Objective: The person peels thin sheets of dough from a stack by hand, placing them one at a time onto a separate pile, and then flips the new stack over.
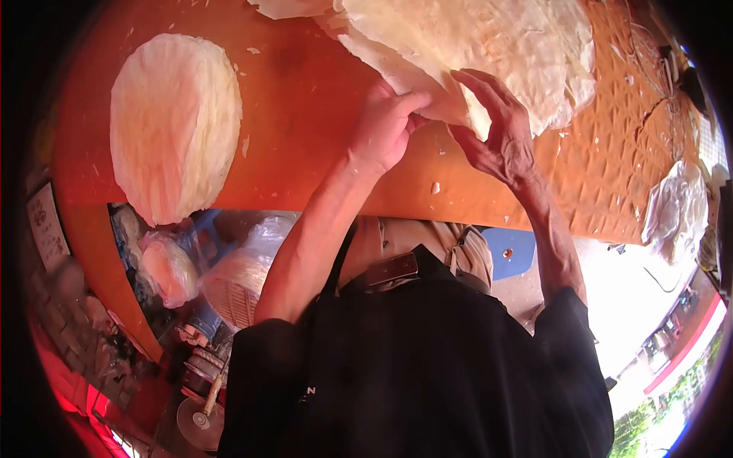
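A pile of large, thin, crêpe-like sheets (496,46), pale cream with ragged, wrinkled edges, lies at the top of the table. My left hand (385,130) pinches the near edge of a thin crêpe-like sheet (408,72) between thumb and fingers. To its right, my right hand (500,133) has its thumb and curled fingers around a folded corner of the same sheet. At the left of the table rests an oval stack of folded sheets (175,130), apart from both hands.
Small flakes lie scattered over the orange-brown table (298,114). A crumpled clear plastic bag (677,210) hangs at its right edge. Below the table are a plastic-wrapped basket (233,290), a bagged pale bundle (169,269) and a blue stool (510,252).
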Demonstrator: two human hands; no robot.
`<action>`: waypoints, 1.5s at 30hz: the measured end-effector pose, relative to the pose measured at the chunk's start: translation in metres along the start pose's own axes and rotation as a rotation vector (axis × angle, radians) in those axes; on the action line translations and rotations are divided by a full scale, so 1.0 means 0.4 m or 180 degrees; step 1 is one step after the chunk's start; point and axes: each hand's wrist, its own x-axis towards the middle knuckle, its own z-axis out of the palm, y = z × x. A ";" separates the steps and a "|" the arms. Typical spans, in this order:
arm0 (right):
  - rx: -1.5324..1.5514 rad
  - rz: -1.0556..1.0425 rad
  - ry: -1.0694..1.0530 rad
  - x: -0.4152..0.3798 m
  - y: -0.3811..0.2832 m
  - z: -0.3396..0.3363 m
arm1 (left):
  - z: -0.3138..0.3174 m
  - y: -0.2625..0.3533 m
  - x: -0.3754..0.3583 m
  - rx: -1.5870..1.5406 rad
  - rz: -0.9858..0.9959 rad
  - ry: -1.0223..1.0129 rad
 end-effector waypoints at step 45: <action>-0.1035 -0.0029 -0.1140 -0.044 -0.077 0.100 | -0.129 -0.028 -0.094 -0.0293 -0.0197 0.0081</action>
